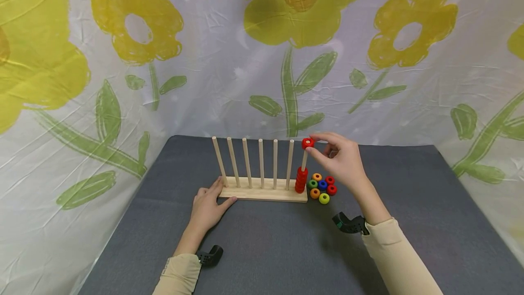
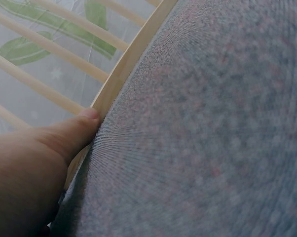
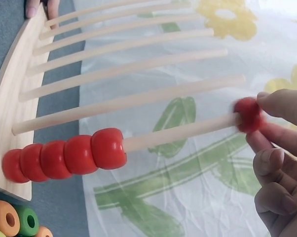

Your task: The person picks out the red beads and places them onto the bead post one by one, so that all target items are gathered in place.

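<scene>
A wooden peg board (image 1: 254,193) with a row of upright pegs stands on the table. Its left end is held by my left hand (image 1: 207,207), thumb along the front edge and fingers round the end. Between thumb and fingertips my right hand (image 1: 345,158) pinches a red bead (image 1: 308,143) at the very tip of the rightmost peg (image 3: 183,132). Lower on that peg, several red beads (image 3: 57,159) are stacked down to the base. The other pegs (image 1: 261,163) carry no beads.
Loose beads in several colours lie just right of the board, among them a blue bead (image 1: 322,185), a yellow-green bead (image 1: 324,199) and a green bead (image 3: 26,219). A dark grey cloth (image 1: 262,249) covers the table. Behind it hangs a flower-printed curtain (image 1: 213,104).
</scene>
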The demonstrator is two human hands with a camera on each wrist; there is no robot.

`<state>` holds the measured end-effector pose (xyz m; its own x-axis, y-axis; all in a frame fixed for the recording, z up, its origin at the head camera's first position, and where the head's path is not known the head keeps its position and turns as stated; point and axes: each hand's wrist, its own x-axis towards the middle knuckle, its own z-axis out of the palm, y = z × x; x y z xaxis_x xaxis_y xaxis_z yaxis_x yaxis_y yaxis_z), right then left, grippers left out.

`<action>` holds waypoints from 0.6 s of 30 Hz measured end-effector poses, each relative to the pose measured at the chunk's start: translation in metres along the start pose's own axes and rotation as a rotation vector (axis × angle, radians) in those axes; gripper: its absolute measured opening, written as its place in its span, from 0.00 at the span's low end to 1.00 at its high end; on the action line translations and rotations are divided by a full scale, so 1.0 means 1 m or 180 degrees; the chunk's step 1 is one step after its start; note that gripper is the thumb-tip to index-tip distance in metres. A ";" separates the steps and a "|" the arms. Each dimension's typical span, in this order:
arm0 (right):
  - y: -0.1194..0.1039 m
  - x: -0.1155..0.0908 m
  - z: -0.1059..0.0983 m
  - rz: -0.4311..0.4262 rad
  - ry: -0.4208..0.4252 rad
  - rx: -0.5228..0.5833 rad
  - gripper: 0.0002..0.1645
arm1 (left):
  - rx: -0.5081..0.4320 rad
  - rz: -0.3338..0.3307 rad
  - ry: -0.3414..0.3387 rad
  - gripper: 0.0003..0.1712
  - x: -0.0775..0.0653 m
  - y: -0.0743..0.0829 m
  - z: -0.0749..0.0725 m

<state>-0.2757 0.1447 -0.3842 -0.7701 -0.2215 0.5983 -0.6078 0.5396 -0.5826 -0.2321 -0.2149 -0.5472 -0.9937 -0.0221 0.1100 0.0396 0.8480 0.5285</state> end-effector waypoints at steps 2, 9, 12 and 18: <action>0.000 0.000 0.000 -0.0004 0.0007 0.0001 0.17 | -0.0004 -0.0003 -0.0004 0.50 0.000 0.000 0.000; 0.002 -0.001 -0.001 -0.0031 0.0022 -0.0006 0.17 | 0.0001 0.0007 0.0010 0.50 0.000 0.000 0.000; 0.002 -0.001 -0.001 -0.0047 0.0023 0.0010 0.17 | -0.0006 0.0018 0.0017 0.50 0.000 0.000 0.000; 0.002 -0.001 -0.001 -0.0054 0.0028 -0.0008 0.17 | -0.0007 0.0026 0.0014 0.50 0.000 -0.001 0.001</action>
<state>-0.2758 0.1469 -0.3852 -0.7580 -0.2235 0.6128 -0.6203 0.5377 -0.5711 -0.2324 -0.2151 -0.5481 -0.9929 -0.0176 0.1180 0.0479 0.8470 0.5295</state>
